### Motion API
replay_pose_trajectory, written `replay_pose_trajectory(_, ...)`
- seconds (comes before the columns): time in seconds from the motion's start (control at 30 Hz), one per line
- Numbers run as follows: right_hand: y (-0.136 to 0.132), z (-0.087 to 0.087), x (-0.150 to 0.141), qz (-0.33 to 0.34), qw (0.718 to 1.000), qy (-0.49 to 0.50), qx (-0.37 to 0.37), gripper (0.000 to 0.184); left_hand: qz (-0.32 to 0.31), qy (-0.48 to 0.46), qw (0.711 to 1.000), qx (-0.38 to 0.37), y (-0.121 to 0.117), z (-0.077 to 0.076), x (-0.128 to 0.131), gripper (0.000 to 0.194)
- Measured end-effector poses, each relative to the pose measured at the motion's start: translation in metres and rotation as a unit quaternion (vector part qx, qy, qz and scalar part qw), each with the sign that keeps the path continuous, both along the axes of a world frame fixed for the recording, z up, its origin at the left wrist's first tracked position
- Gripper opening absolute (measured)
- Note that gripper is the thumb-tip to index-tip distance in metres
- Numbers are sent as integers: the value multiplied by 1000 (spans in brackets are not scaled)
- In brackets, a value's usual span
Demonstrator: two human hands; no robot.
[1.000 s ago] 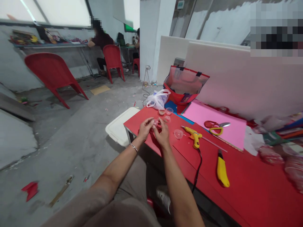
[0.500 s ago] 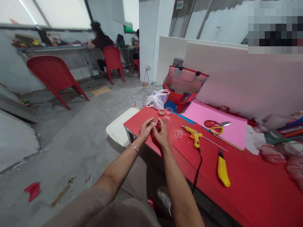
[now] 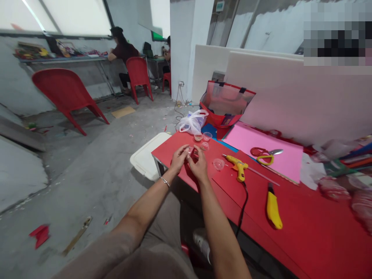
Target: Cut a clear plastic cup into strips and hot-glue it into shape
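Note:
Close together over the near left end of the red table [image 3: 314,228], my two hands hold a small clear plastic cup [image 3: 190,150]. My left hand [image 3: 178,159] grips its left side with bent fingers. On the other side, my right hand [image 3: 198,162] has thumb and fingers closed on it. The fingers cover much of the cup. Several clear plastic cups stand beyond my hands, one cup [image 3: 204,146] nearest. Another clear cup [image 3: 218,164] sits right of my right hand, beside a yellow glue gun [image 3: 240,169] with a glue stick in its back.
Scissors [image 3: 266,155] lie on pink sheets [image 3: 287,162]. A yellow utility knife [image 3: 273,209] rests nearer me. Behind the cups are a white plastic bag [image 3: 193,122] and a red bag [image 3: 226,104]. A white lid-like board [image 3: 148,155] adjoins the table's left end. A person [image 3: 124,50] sits far off.
My fingers have shifted very slightly around the clear cup, which shows a little more between them. Everything else on the table stays in place.

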State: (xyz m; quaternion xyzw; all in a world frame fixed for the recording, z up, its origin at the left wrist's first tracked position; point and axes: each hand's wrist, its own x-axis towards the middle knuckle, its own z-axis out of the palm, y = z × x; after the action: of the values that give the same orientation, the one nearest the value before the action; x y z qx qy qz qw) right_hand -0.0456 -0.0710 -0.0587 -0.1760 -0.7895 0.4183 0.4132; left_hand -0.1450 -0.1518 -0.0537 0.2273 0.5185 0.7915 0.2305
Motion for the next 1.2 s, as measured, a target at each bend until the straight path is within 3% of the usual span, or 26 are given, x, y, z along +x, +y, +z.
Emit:
replay_pose_trajectory(0.2,-2,2,0,20,1000,23,-4,56,24,48,998,-19,0,-1,1,46)
replay_pose_trajectory(0.37,-2,4,3,-1,1000,-28,0,56,9,18,1000,-12,-2,0,2,50)
replay_pose_trajectory(0.7,-4,5,2,10,1000,4,-7,62,35,52,998,-13,-2,4,3,43)
replay_pose_trajectory(0.87,-2,3,2,12,1000,11,-4,55,28,24,999,-14,-1,5,2,45)
replay_pose_trajectory(1.0,-2,1,1,23,999,33,-16,57,21,56,998,-23,0,3,3,43)
replay_pose_trajectory(1.2,-2,3,3,7,1000,-5,2,57,28,31,999,-24,-1,1,3,49)
